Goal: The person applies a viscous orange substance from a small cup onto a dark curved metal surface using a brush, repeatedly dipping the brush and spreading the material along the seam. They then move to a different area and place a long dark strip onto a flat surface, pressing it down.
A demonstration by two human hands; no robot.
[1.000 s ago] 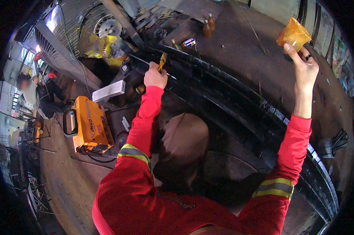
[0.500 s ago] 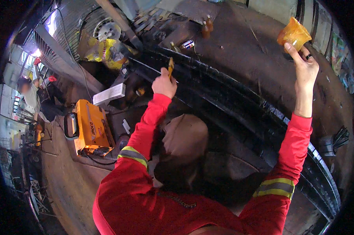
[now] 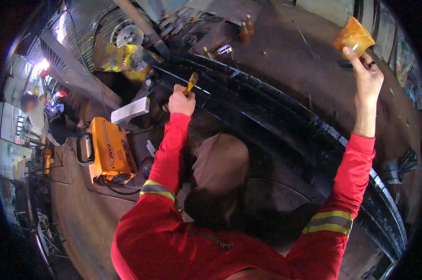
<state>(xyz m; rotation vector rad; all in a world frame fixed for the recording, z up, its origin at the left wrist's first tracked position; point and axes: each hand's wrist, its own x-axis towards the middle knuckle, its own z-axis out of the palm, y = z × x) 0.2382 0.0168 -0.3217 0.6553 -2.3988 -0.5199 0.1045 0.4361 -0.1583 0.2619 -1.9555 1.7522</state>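
A small yellow paintbrush (image 3: 190, 85) is gripped in my left hand (image 3: 181, 101), its bristle end pointing up and away from me. The hand is over the near side of a long black metal beam (image 3: 285, 119), close to a bright thin line along it. Whether the bristles touch the metal I cannot tell. Out at the far right, my right hand (image 3: 367, 79) holds up an amber, translucent cup-like container (image 3: 355, 37) with an uneven rim. Thumb and fingers are closed on its lower part; its inside is hidden.
An orange welding machine (image 3: 110, 151) stands at left beside a white box (image 3: 130, 110). Beyond the beam are amber bottles (image 3: 246, 30) and a can (image 3: 223, 50). A yellow sack (image 3: 127, 60) lies far left. Another person (image 3: 36, 112) is near a bright glare.
My left hand has moved left along the beam with the paintbrush. My right hand and the amber container have shifted slightly to the right. The glare at far left is bigger.
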